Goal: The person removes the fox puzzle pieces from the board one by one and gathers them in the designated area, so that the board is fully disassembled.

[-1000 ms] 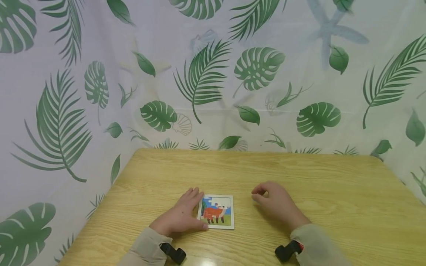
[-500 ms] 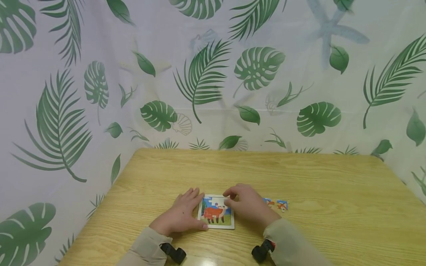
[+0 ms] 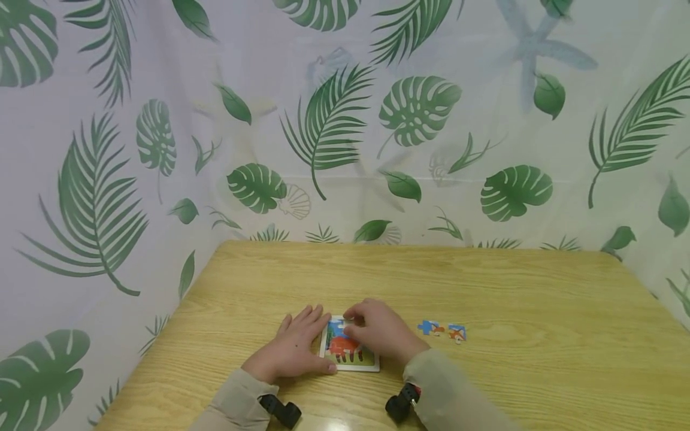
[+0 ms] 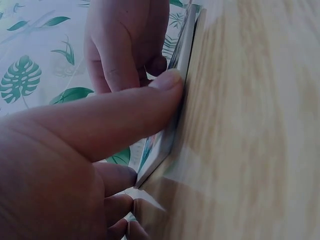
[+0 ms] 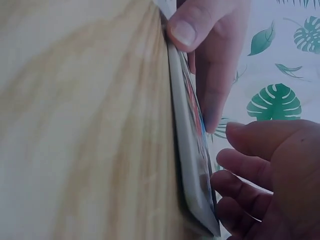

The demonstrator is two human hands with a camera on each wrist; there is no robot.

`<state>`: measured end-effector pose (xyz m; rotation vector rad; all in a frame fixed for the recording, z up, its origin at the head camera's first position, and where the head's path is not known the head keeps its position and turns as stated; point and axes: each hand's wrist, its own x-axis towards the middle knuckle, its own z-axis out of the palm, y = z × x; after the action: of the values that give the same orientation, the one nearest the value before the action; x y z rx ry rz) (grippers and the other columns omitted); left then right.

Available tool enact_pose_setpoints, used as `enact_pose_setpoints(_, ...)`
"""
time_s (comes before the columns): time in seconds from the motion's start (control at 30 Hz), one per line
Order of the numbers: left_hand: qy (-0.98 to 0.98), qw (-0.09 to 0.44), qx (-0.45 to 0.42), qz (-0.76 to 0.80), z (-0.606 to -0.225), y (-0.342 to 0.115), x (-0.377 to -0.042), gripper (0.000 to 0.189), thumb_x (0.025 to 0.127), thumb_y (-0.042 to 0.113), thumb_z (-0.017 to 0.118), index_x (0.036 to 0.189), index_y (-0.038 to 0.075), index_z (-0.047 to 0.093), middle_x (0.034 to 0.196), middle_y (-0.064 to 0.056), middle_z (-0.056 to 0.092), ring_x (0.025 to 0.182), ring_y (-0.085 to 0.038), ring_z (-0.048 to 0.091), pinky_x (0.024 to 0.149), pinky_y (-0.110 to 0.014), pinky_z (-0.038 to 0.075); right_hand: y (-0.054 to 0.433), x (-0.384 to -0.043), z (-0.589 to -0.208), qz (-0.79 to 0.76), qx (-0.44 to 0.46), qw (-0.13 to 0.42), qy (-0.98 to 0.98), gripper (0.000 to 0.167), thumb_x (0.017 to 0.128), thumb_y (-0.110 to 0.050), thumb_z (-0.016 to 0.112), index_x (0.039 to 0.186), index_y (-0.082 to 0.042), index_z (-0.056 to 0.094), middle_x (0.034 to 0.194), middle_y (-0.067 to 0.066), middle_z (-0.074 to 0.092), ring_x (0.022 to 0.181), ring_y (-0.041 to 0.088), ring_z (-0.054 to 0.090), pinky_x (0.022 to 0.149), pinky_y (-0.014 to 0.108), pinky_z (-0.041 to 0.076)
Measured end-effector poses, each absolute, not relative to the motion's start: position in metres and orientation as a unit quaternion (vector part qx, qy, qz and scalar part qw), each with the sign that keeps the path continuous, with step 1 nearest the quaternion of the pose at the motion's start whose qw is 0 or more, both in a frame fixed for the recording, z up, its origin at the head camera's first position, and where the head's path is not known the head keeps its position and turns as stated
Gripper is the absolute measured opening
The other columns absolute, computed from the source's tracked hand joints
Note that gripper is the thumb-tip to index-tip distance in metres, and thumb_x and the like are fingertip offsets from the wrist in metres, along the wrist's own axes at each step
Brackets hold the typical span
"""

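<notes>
A small square jigsaw puzzle [image 3: 350, 357] in a white frame lies flat on the wooden table, with a red animal on its picture. My left hand [image 3: 293, 347] rests on its left side, fingers spread and the thumb [image 4: 150, 107] along the near edge. Above the upper part of the picture is my right hand [image 3: 380, 329]; its thumb and forefinger pinch a puzzle piece that is largely hidden by the fingers. To the right, two loose puzzle pieces [image 3: 457, 333] lie apart from the frame, blue with orange and white.
The wooden table [image 3: 528, 311] reaches back to a white leaf-print cloth [image 3: 345, 120] that hangs behind it and at both sides. Black wrist cameras are strapped over both beige sleeves [image 3: 447, 389].
My right hand has moved left from beside the puzzle to over its upper part, uncovering the two loose pieces on the table. The left hand has stayed in place.
</notes>
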<state>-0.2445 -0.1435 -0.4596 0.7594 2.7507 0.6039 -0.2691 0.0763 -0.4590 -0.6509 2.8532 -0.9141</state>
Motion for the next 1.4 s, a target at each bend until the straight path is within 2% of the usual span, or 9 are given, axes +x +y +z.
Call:
enact_pose_setpoints(0.37,0.935,0.117,0.257,0.216,-0.458,-0.144,-0.243,0.102,0.075,0.066,0.066,0.152,0.013,0.028,0.157,-0.010,0.016,0.144,-0.030,0.007,0.109,-0.062,0.002,0.069,-0.267,-0.463,-0.303,-0.214,0.029,0.928,0.028,0.088,-0.031,0.066,0.110,-0.015,0.071,0.086,-0.008,0.054,0.079,0.014,0.048,0.072,0.033,0.042)
enact_pose_setpoints(0.6,0.934,0.117,0.259,0.215,-0.459,-0.146,-0.243,0.102,0.075,0.067,0.066,0.152,0.013,0.027,0.158,-0.010,0.016,0.144,-0.030,0.008,0.109,-0.062,0.002,0.067,-0.264,-0.466,-0.295,-0.204,0.024,0.933,0.027,0.088,-0.031,0.066,0.110,-0.017,0.072,0.091,-0.007,0.055,0.086,0.015,0.047,0.076,0.035,0.043)
enact_pose_setpoints(0.97,0.935,0.116,0.259,0.214,-0.461,-0.145,-0.245,0.102,0.075,0.067,0.066,0.153,0.014,0.026,0.158,-0.010,0.015,0.145,-0.030,0.006,0.109,-0.061,0.001,0.064,-0.263,-0.464,-0.268,-0.192,0.012,0.944,0.021,0.088,-0.030,0.067,0.104,-0.018,0.075,0.090,-0.006,0.057,0.086,0.015,0.051,0.077,0.037,0.046)
enact_pose_setpoints(1.4,0.934,0.116,0.262,0.215,-0.459,-0.145,-0.244,0.102,0.075,0.066,0.067,0.152,0.013,0.026,0.158,-0.010,0.014,0.145,-0.030,0.005,0.109,-0.061,0.001,0.053,-0.265,-0.465,-0.255,-0.159,0.005,0.954,0.025,0.082,-0.036,0.073,0.097,-0.016,0.072,0.083,-0.007,0.054,0.074,0.013,0.049,0.070,0.032,0.045)
